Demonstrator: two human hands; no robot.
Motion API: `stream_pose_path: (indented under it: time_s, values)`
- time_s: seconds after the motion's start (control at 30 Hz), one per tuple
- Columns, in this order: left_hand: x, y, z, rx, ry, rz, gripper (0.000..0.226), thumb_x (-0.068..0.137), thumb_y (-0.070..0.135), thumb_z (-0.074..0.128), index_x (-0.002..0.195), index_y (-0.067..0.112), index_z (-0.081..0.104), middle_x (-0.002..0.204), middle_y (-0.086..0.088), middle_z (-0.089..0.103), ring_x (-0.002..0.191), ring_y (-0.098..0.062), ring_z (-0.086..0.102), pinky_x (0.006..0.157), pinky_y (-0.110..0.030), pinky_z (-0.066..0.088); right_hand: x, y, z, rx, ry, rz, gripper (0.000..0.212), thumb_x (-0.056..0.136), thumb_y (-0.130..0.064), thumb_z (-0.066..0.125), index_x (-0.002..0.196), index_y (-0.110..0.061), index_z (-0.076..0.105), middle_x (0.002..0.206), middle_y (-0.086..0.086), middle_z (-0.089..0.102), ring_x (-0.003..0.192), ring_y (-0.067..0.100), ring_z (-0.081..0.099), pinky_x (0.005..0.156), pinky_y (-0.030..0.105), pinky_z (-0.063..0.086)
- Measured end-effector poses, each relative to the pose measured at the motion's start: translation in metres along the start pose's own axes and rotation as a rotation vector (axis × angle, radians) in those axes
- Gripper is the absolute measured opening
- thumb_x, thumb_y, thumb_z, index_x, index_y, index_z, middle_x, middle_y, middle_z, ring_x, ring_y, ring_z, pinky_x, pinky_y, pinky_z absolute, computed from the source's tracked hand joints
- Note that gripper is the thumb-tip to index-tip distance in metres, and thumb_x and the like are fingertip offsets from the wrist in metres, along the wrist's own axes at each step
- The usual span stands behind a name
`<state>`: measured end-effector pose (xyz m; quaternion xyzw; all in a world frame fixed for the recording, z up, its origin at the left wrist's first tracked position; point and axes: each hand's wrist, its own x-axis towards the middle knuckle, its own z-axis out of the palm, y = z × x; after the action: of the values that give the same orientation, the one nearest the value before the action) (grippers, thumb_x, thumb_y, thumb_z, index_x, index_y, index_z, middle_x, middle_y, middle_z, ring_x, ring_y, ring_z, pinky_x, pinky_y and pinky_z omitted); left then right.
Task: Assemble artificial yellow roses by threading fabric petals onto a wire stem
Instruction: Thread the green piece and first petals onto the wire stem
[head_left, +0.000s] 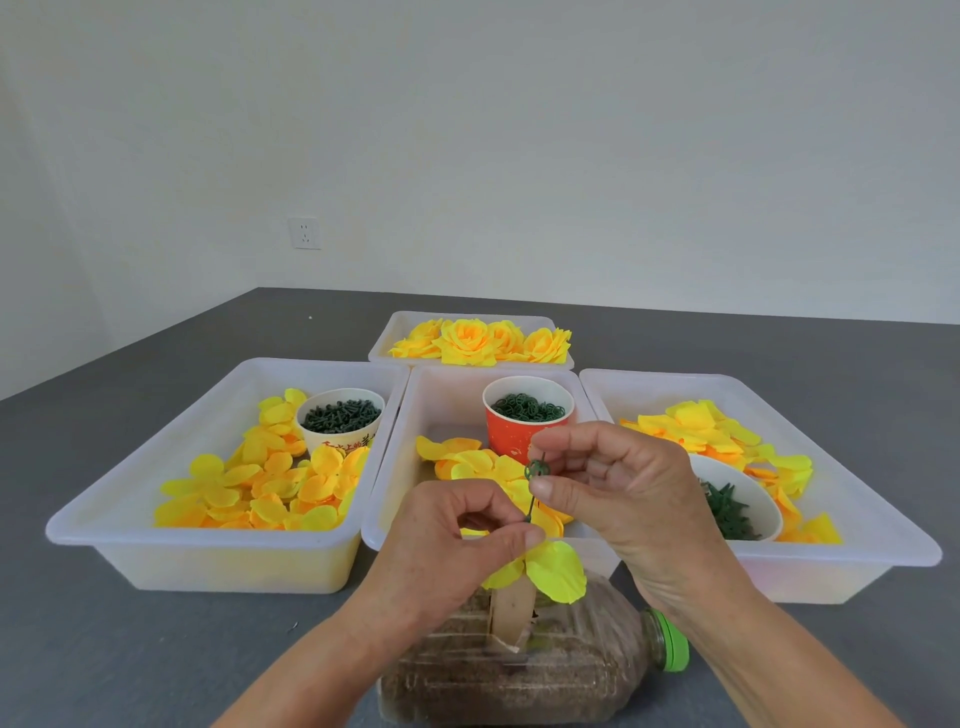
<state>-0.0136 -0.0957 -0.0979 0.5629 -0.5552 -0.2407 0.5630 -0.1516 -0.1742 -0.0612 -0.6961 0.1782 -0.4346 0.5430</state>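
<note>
Centrally, a thin green wire stem is pinched by the left hand above bright yellow fabric petals; a small green ring is pinched by the right hand.

wall socket, grey table

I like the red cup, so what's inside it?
The red cup is filled with small dark green rings, heaped to its rim. What lies beneath the top layer is covered.
</note>
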Motion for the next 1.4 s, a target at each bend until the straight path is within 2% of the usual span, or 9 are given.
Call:
stream_pose_path:
  time_s: [0.5, 0.7, 0.83, 0.93, 1.17, 1.27, 1.4]
  values:
    - [-0.003, -0.001, -0.001, 0.018, 0.003, -0.011, 0.013, 0.071, 0.013, 0.078, 0.066, 0.022, 0.070, 0.066, 0.006, 0.069, 0.068, -0.004, 0.061, 0.067, -0.016, 0.047, -0.010, 0.010, 0.000, 0.011, -0.006, 0.060, 0.030, 0.066, 0.009, 0.075, 0.080, -0.018, 0.073, 0.081, 0.003, 0.074, 0.076, 0.010, 0.067, 0.070, 0.023, 0.055]
    - [-0.008, -0.004, -0.002, 0.062, 0.026, -0.054, 0.013, 0.068, 0.020, 0.081, 0.077, 0.024, 0.074, 0.079, 0.006, 0.072, 0.084, -0.014, 0.066, 0.082, -0.031, 0.053, -0.015, 0.017, 0.000, -0.003, 0.001, 0.092, 0.026, 0.064, 0.003, 0.077, 0.080, -0.017, 0.073, 0.082, 0.001, 0.074, 0.076, 0.008, 0.067, 0.070, 0.025, 0.054]
    - [-0.010, -0.004, -0.002, 0.081, 0.038, -0.035, 0.019, 0.063, 0.029, 0.082, 0.079, 0.031, 0.071, 0.075, 0.012, 0.071, 0.076, -0.004, 0.063, 0.075, -0.019, 0.050, -0.019, 0.021, 0.002, -0.024, 0.000, 0.142, 0.027, 0.065, 0.003, 0.078, 0.075, -0.023, 0.076, 0.083, 0.002, 0.073, 0.077, 0.011, 0.067, 0.070, 0.028, 0.054]
    - [-0.010, -0.005, -0.002, 0.062, 0.058, -0.046, 0.027, 0.054, 0.041, 0.078, 0.079, 0.033, 0.069, 0.073, 0.012, 0.070, 0.073, -0.003, 0.062, 0.073, -0.019, 0.050, -0.021, 0.022, 0.002, -0.020, 0.002, 0.169, 0.029, 0.064, -0.001, 0.079, 0.076, -0.027, 0.076, 0.083, 0.001, 0.073, 0.078, 0.011, 0.067, 0.069, 0.026, 0.053]
    - [-0.011, -0.009, -0.003, 0.069, 0.062, -0.046, 0.025, 0.055, 0.040, 0.078, 0.076, 0.032, 0.070, 0.072, 0.010, 0.069, 0.072, -0.006, 0.060, 0.073, -0.028, 0.051, -0.022, 0.020, 0.004, -0.037, -0.015, 0.171, 0.027, 0.064, -0.004, 0.080, 0.076, -0.028, 0.076, 0.082, -0.002, 0.073, 0.077, 0.009, 0.068, 0.065, 0.020, 0.052]
    - [-0.011, -0.008, -0.002, 0.072, 0.056, -0.039, 0.023, 0.055, 0.041, 0.077, 0.076, 0.034, 0.070, 0.071, 0.013, 0.069, 0.071, -0.004, 0.060, 0.073, -0.025, 0.051, -0.019, 0.016, 0.003, -0.100, -0.022, 0.165, 0.031, 0.065, -0.002, 0.079, 0.071, -0.032, 0.075, 0.080, -0.005, 0.073, 0.075, 0.007, 0.067, 0.064, 0.019, 0.052]
    - [-0.010, -0.008, -0.001, 0.077, 0.073, -0.044, 0.017, 0.064, 0.027, 0.081, 0.077, 0.032, 0.070, 0.072, 0.013, 0.069, 0.073, -0.005, 0.061, 0.073, -0.024, 0.050, -0.020, 0.013, 0.005, -0.097, -0.014, 0.179, 0.028, 0.064, 0.003, 0.079, 0.066, -0.025, 0.074, 0.076, 0.000, 0.073, 0.072, 0.010, 0.066, 0.063, 0.023, 0.055]
